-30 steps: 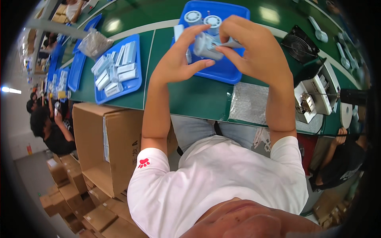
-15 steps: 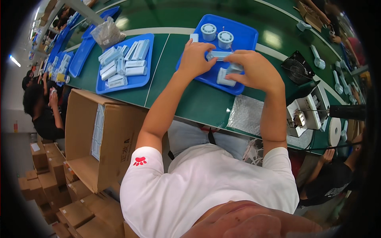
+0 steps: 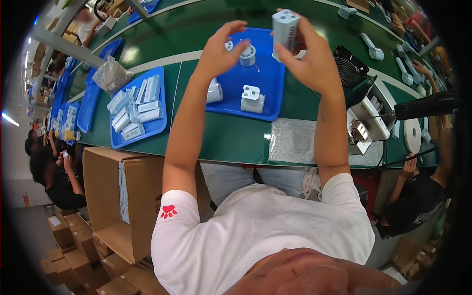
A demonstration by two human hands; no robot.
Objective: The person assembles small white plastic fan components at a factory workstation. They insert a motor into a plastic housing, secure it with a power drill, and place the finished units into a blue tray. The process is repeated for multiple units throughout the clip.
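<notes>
My right hand (image 3: 310, 56) is closed around a long pale-blue plastic casing (image 3: 285, 33), held upright above the far right edge of a blue tray (image 3: 271, 88). My left hand (image 3: 216, 55) hovers over the tray's left side, its thumb and fingers apart and nothing between them. Just beyond its fingertips stands a round white vented part (image 3: 247, 55) with a short red wire by it. Another round part (image 3: 228, 45) is mostly hidden behind this hand. Nearer me in the tray stands a short white housing (image 3: 252, 101); a second pale housing (image 3: 214, 92) is partly covered by my left wrist.
Left of my arms, another blue tray (image 3: 162, 118) holds several long pale-blue casings (image 3: 150, 88). A clear bag (image 3: 111, 76) lies behind it. An open cardboard box (image 3: 142, 201) stands left. To the right are bubble wrap (image 3: 292, 142), a black fan (image 3: 350, 64) and a white machine (image 3: 378, 110). People work nearby.
My right hand has risen away from the tray with the casing upright in it. My left hand has come apart from the right and opened. The whole view has shifted.
</notes>
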